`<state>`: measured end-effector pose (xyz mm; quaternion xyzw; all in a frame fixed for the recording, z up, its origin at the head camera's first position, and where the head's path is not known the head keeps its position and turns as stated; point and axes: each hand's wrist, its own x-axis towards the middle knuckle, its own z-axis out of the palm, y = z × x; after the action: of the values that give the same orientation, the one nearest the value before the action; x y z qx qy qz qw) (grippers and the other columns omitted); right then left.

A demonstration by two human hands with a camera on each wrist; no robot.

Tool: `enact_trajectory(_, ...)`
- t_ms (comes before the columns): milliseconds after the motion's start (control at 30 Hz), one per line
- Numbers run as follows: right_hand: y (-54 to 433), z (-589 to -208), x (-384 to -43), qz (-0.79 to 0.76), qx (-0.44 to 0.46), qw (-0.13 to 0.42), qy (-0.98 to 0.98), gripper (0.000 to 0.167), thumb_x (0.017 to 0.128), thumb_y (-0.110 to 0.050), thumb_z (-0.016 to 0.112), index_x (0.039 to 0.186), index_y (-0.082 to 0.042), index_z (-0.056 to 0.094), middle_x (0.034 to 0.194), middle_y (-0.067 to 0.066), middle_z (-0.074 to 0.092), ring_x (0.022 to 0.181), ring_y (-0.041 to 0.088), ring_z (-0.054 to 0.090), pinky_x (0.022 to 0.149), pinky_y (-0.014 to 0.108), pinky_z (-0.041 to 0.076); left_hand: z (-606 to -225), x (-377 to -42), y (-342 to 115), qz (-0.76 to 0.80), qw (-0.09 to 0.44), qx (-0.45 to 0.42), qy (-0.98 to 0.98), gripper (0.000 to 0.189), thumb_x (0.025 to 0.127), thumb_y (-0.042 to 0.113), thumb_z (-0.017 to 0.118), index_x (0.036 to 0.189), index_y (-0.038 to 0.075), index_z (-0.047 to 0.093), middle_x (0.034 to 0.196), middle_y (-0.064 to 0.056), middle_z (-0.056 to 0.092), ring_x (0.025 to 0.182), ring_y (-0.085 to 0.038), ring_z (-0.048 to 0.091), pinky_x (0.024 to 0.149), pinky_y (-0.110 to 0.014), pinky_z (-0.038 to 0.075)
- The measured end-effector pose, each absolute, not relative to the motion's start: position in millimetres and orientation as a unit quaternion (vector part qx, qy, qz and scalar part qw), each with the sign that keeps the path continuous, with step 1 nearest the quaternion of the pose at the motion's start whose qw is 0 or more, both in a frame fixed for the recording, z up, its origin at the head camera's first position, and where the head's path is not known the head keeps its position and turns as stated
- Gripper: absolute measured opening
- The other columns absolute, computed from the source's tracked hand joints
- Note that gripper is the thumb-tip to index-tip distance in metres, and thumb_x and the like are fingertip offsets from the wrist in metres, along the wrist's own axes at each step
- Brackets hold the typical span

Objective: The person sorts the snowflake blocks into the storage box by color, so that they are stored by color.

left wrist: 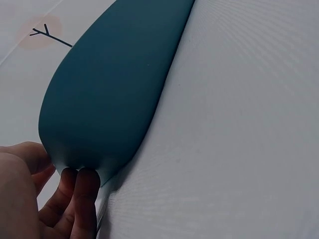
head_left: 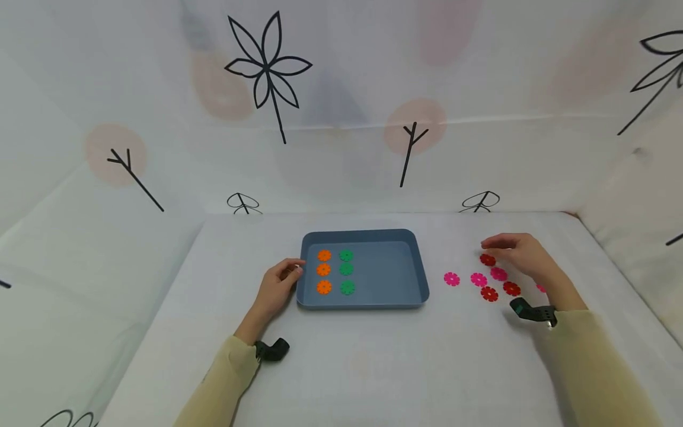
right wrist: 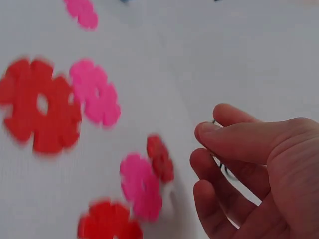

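A blue-grey tray (head_left: 384,273) holds a column of orange flower-shaped discs (head_left: 324,269) and a column of green flower-shaped discs (head_left: 347,269) in its left half. My left hand (head_left: 279,284) grips the tray's left end; in the left wrist view its bent fingertips (left wrist: 88,181) are against the outer wall. On the right, my right hand (head_left: 520,255) hovers with loosely bent fingers over a red flower-shaped disc (head_left: 488,260). In the right wrist view nothing shows between the thumb and fingertips, and a tilted red disc (right wrist: 160,158) is apart from them.
Right of the tray lie more loose discs: a pink disc (head_left: 452,279) closest to it, other pink ones and red discs (head_left: 489,293) in a loose group. One pink disc (head_left: 541,288) is partly covered by the right wrist. Patterned white cloth (head_left: 341,172) rises behind the table.
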<state>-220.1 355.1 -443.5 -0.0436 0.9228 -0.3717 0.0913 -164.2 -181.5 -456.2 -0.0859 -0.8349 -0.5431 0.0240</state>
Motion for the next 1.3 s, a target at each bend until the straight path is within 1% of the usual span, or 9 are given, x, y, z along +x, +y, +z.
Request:
enact_trajectory(67,364.7,-445.7,-217.5,-0.36,-0.038,0.096,0.927,0.046,0.099,-0.032,0.063,0.132,-0.001,0.058,0.131,0.026,0.054,0.12,0.045,0.045,0.088,0.048,0.049,-455.8,-163.6,-181.4,-0.543,0.022,-0.085,-0.835,0.026,0.101,0.01,0.058,0.122,-0.004,0.066,0.097,-0.024,0.063,0.072,-0.014,0.052,0.067,-0.023,0.045)
enact_trajectory(233,376.8,-458.7,-218.3,-0.36,-0.019,0.11,0.926,0.05,0.096,-0.03,0.067,0.134,0.0,0.057,0.133,0.029,0.05,0.123,0.048,0.041,0.084,0.041,0.052,-456.1,-164.2,-182.0,-0.541,0.023,-0.087,-0.836,0.026,0.101,0.01,0.058,0.121,-0.004,0.066,0.096,-0.024,0.063,0.072,-0.014,0.052,0.067,-0.023,0.045)
enact_trajectory(367,377.9,-466.2,-217.1,-0.392,-0.014,0.12,0.912,0.053,0.094,-0.031,0.069,0.136,0.0,0.055,0.136,0.028,0.047,0.126,0.048,0.038,0.081,0.035,0.051,-456.8,-164.4,-182.3,-0.539,0.027,-0.089,-0.837,0.025,0.101,0.01,0.058,0.121,-0.005,0.066,0.094,-0.024,0.063,0.072,-0.014,0.052,0.067,-0.023,0.044)
enact_trajectory(667,376.1,-466.3,-212.0,-0.424,0.003,0.129,0.897,0.054,0.096,-0.033,0.067,0.139,-0.002,0.053,0.141,0.024,0.045,0.128,0.043,0.036,0.083,0.032,0.048,-456.7,-163.4,-182.2,-0.543,0.022,-0.084,-0.835,0.026,0.102,0.011,0.058,0.122,-0.004,0.066,0.1,-0.021,0.064,0.074,-0.013,0.053,0.067,-0.023,0.045)
enact_trajectory(800,370.9,-465.5,-214.3,-0.416,0.01,0.128,0.9,0.055,0.095,-0.031,0.069,0.139,-0.002,0.053,0.14,0.025,0.046,0.128,0.045,0.036,0.081,0.031,0.048,-455.7,-163.5,-182.4,-0.542,0.024,-0.085,-0.836,0.026,0.101,0.011,0.058,0.122,-0.004,0.066,0.098,-0.022,0.064,0.074,-0.016,0.053,0.067,-0.023,0.045)
enact_trajectory(933,364.9,-465.3,-215.3,-0.407,0.025,0.121,0.905,0.055,0.094,-0.027,0.07,0.14,-0.001,0.052,0.141,0.027,0.043,0.128,0.049,0.034,0.08,0.035,0.05,-455.4,-163.9,-182.7,-0.539,0.025,-0.087,-0.837,0.026,0.101,0.011,0.059,0.122,-0.003,0.066,0.096,-0.023,0.063,0.074,-0.02,0.053,0.066,-0.023,0.044)
enact_trajectory(1033,361.5,-465.4,-215.1,-0.409,0.037,0.117,0.904,0.055,0.094,-0.024,0.069,0.14,-0.001,0.052,0.143,0.029,0.04,0.129,0.05,0.031,0.084,0.042,0.051,-455.6,-164.2,-183.1,-0.541,0.026,-0.086,-0.836,0.026,0.101,0.011,0.059,0.121,-0.004,0.066,0.095,-0.024,0.063,0.074,-0.02,0.053,0.066,-0.023,0.044)
enact_trajectory(1133,359.8,-466.7,-215.0,-0.417,0.042,0.114,0.901,0.054,0.094,-0.022,0.068,0.141,-0.001,0.051,0.144,0.029,0.038,0.131,0.051,0.029,0.089,0.049,0.048,-455.8,-164.3,-183.3,-0.544,0.026,-0.085,-0.834,0.026,0.101,0.011,0.059,0.121,-0.004,0.066,0.094,-0.024,0.063,0.073,-0.018,0.053,0.066,-0.023,0.044)
enact_trajectory(1300,360.2,-470.1,-215.1,-0.423,0.052,0.114,0.897,0.053,0.094,-0.021,0.068,0.14,-0.002,0.051,0.144,0.029,0.039,0.131,0.05,0.029,0.09,0.049,0.047,-456.4,-164.7,-182.9,-0.548,0.025,-0.089,-0.831,0.026,0.101,0.01,0.059,0.121,-0.005,0.066,0.092,-0.025,0.062,0.072,-0.016,0.052,0.066,-0.023,0.044)
